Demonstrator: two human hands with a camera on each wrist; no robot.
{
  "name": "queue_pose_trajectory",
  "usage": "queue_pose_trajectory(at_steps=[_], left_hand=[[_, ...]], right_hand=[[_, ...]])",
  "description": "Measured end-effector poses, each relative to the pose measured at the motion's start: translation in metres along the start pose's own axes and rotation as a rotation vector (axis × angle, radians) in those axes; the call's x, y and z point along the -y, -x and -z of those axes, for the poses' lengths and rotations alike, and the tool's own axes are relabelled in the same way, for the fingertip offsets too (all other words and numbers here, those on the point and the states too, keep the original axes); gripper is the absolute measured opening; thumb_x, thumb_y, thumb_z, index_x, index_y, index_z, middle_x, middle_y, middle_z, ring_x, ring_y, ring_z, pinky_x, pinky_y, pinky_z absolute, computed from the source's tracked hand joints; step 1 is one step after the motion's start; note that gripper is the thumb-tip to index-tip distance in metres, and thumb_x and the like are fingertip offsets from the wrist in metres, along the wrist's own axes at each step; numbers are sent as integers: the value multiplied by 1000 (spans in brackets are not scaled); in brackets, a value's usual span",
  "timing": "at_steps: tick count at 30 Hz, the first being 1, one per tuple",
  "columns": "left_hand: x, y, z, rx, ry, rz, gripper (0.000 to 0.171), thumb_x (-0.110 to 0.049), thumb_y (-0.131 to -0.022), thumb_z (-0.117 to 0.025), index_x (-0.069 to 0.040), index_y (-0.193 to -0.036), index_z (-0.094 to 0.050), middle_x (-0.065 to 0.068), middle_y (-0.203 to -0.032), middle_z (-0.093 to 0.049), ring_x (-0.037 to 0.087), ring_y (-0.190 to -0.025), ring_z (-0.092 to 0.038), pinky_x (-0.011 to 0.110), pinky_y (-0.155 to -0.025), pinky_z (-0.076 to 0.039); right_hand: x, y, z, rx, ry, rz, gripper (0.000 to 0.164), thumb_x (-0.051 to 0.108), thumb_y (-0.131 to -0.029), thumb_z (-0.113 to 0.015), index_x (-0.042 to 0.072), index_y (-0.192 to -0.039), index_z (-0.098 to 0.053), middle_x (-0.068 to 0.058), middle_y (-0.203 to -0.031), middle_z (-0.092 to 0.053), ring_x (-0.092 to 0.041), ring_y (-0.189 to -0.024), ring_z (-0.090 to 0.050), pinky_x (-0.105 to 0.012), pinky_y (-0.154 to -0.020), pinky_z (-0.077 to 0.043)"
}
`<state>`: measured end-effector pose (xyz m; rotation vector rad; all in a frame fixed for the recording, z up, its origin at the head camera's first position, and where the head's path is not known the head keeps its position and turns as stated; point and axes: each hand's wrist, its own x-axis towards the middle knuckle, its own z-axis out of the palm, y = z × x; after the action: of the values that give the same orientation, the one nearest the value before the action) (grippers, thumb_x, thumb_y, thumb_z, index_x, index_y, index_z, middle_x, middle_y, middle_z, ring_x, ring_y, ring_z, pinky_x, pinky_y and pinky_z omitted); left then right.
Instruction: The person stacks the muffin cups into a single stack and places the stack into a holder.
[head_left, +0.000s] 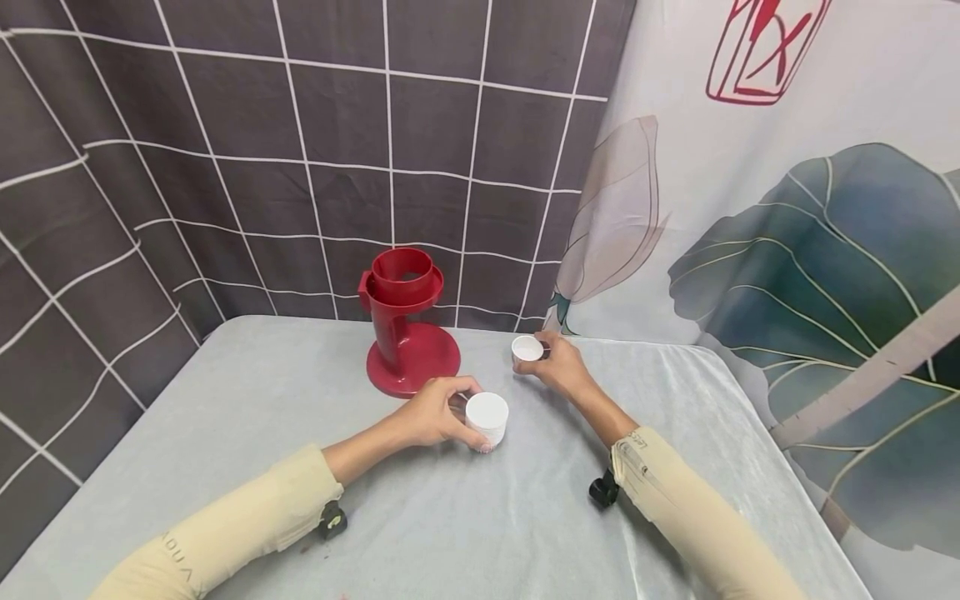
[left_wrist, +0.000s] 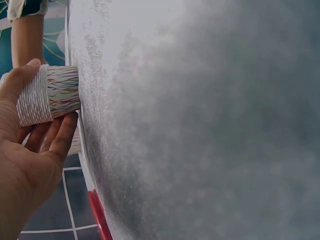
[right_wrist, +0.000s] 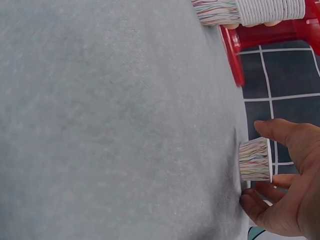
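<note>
My left hand (head_left: 442, 414) grips a stack of nested white paper cups (head_left: 487, 421) from the side. In the left wrist view the stack (left_wrist: 45, 95) has ribbed rims on top and a coloured wavy-line pattern below, its base at the tablecloth. Farther back to the right, my right hand (head_left: 558, 364) is around a single paper cup (head_left: 528, 348) standing upright on the table. The right wrist view shows a small gap between the thumb and this cup (right_wrist: 255, 160), with the other fingers loosely bent at its opposite side.
A red stand (head_left: 405, 333) with a ring-shaped top and round base is at the back, left of the cups. The table (head_left: 247, 417) wears a pale grey cloth. Behind hang a dark grid-patterned curtain (head_left: 337, 117) and a leaf-printed white one (head_left: 690, 192).
</note>
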<state>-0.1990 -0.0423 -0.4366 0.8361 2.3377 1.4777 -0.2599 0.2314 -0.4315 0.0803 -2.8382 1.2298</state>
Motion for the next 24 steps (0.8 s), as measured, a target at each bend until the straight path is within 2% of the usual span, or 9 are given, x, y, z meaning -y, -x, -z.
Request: queue_pose_trajectory(at_steps=[14,24], left_hand=[[-1,1,0,-1,6,4,46,-20,-78,-104,-13,-115,-78,5,-112,-80,14,-98,-79,26,-88,-64],[-2,1,0,1,17,10,46,-19,-78,-104,-12,-115,-78,6,-113,-79,15,-100,-79,25,-88,-64]], right_hand=[[0,0,-3,-27,7,13,76,24,-94,-87,-10,-155,-57,-32,-150,-69,-46,-135,-73,-55,-113,-59],[3,6,0,-49,5,24,72,25,-93,-88,-7,-152,-62,-29,-146,-73,-44,-130,-76,-53,-108,-61]])
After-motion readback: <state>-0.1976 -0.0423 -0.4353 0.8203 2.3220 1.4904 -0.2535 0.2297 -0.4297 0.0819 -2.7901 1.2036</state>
